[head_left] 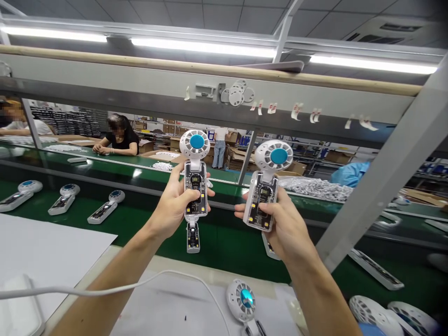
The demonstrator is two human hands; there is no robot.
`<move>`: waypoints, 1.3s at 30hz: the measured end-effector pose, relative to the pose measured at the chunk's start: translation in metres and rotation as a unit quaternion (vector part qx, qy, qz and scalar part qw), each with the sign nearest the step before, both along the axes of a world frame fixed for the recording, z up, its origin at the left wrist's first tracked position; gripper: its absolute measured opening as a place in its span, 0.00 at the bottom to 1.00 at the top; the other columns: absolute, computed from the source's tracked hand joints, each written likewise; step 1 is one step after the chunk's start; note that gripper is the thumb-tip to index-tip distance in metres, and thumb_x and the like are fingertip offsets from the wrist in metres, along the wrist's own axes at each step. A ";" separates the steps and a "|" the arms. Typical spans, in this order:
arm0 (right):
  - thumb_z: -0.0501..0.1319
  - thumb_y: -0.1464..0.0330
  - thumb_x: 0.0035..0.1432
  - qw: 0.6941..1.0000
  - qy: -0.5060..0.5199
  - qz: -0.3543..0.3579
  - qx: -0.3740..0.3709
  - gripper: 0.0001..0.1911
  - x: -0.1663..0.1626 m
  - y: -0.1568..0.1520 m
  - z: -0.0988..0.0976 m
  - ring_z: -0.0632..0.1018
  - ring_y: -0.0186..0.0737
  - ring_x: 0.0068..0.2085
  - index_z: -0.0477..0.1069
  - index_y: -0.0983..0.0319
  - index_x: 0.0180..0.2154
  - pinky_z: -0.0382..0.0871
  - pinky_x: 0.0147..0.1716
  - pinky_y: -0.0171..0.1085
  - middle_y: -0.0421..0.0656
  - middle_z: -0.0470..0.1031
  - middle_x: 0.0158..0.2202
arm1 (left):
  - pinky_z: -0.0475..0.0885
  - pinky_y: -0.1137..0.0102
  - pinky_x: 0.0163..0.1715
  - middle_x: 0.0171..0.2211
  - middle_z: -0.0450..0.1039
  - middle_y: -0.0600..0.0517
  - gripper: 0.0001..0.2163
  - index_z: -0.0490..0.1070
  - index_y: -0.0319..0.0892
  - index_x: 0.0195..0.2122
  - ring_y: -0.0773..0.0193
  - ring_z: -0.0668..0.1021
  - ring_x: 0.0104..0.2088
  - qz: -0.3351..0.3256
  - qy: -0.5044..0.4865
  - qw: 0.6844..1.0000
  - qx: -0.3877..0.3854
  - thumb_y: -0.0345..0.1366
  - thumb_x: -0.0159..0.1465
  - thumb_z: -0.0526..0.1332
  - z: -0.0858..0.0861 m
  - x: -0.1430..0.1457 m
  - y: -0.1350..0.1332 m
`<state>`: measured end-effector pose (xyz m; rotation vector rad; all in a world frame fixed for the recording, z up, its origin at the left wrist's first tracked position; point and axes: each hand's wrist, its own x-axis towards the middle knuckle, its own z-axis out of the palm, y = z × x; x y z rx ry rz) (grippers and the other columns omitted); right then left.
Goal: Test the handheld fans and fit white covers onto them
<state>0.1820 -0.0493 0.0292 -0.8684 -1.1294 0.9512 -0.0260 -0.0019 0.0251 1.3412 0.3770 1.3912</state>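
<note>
My left hand (178,198) is closed round a white handheld fan (196,182), its thumb lying on the clear front cover over a dark circuit board. In my right hand (280,217) is a matching handheld fan (261,200), tilted slightly, with the thumb across its board. Both fans stand head up, each with a blue disc in a round white grille. Below the left one, a further fan (192,237) lies on the green conveyor belt. Another fan (241,301) rests on the white work surface in front of me, its handle cut off by the frame.
Several fans (105,207) lie on the green belt (147,235) at left. A white cable (140,283) crosses the near surface. A slanted metal post (378,149) stands at right, beside more fans (376,312). Across the belt sits a person (121,135); a shelf beam (140,77) runs overhead.
</note>
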 end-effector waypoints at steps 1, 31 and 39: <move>0.62 0.70 0.53 1.000 0.004 -0.007 0.002 0.27 0.001 0.000 0.000 0.84 0.46 0.39 0.60 0.56 0.55 0.82 0.37 0.43 0.41 0.79 0.42 | 0.80 0.64 0.27 0.52 0.72 0.43 0.30 0.53 0.45 0.60 0.61 0.82 0.29 0.005 -0.004 1.000 0.001 0.28 0.58 0.64 0.000 0.000 0.001; 0.64 0.73 0.49 0.996 -0.004 0.092 0.006 0.43 -0.010 0.006 -0.018 0.81 0.40 0.38 0.53 0.51 0.64 0.78 0.31 0.37 0.42 0.74 0.48 | 0.76 0.68 0.28 0.36 0.76 0.51 0.36 0.51 0.45 0.62 0.61 0.80 0.28 -0.064 0.010 0.998 -0.004 0.27 0.53 0.65 -0.003 0.006 -0.009; 0.63 0.70 0.53 0.998 -0.021 0.063 0.007 0.40 -0.015 -0.003 -0.012 0.80 0.36 0.32 0.53 0.53 0.65 0.78 0.30 0.36 0.42 0.75 0.46 | 0.74 0.69 0.26 0.35 0.77 0.49 0.34 0.49 0.43 0.63 0.61 0.80 0.26 -0.067 0.028 0.997 -0.012 0.31 0.58 0.65 -0.002 0.009 -0.013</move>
